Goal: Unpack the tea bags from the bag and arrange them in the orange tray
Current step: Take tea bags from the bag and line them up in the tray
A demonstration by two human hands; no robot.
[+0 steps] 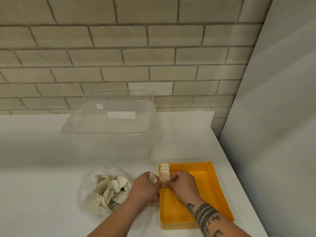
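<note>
Now both hands [164, 183] on tea bags [164, 173] w/ pinch grip

Both forearms are bare, no sleeves. The right forearm [203, 218] has dark tattoos: patterned bands around it near the wrist, w/ small separate figures beside them. Both hands have no rings.

One orange tray [212, 185], one plastic bag [89, 185], one clear container [111, 134], two hands.

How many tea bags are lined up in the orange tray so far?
About 4 show in the row of tea bags along the orange tray's far-left wall. The hands cover the near end, so more may be hidden.
</note>
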